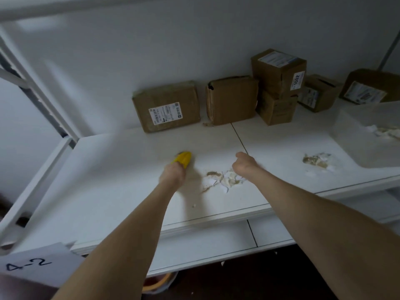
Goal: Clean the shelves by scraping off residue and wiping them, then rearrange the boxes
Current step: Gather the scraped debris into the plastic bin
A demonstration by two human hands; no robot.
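Two residue patches lie on the shelf, boxes along the back; left hand grips the yellow scraper beside one patch; right hand curled, apparently empty. Risk: a steep blade gouges the shelf or flicks scraps onto the boxes.

Matt white shelf, cardboard boxes

Lower left: we note a white paper tag, hand-marked "4-2" in dark ink. Background: plain pale wall. Bottom centre: an orange-rimmed round object, partly hidden, kind unclear, over a dark brown floor. Far right: we see a translucent plastic sheet or bag, blurred.
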